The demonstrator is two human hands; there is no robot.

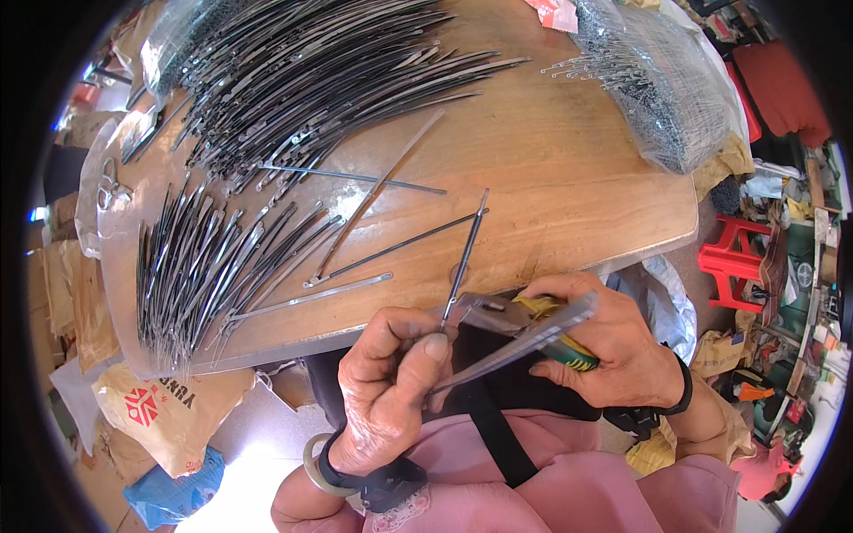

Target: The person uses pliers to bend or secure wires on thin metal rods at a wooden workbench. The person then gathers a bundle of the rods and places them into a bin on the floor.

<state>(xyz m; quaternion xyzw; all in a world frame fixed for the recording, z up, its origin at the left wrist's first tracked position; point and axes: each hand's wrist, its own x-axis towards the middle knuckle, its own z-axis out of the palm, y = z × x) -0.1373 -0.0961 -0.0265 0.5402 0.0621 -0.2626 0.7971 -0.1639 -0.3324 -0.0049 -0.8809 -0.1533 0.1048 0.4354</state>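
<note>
Head view: we find the left hand's (388,380) thumb and forefinger pinched on a dark rod (466,253), its long axis running forward from the fingertips, leaning slightly right, over the tabletop (577,178). The right hand (626,346), fingers wrapped around yellow-and-green pliers (538,307), stands to their right; the jaws point left, just beside the pinched end — whether touching, we cannot tell. A blurred grey strip (520,347) slants rightward from below the left fingertips. Loose strips (218,275) lie beyond, to their left.

Behind left fingers (393,332): pale bangle (310,462), black band (332,465). Behind right fingers (569,286): black wristband (684,387). Farther back: pink garment (569,471), black strap (499,440).
</note>
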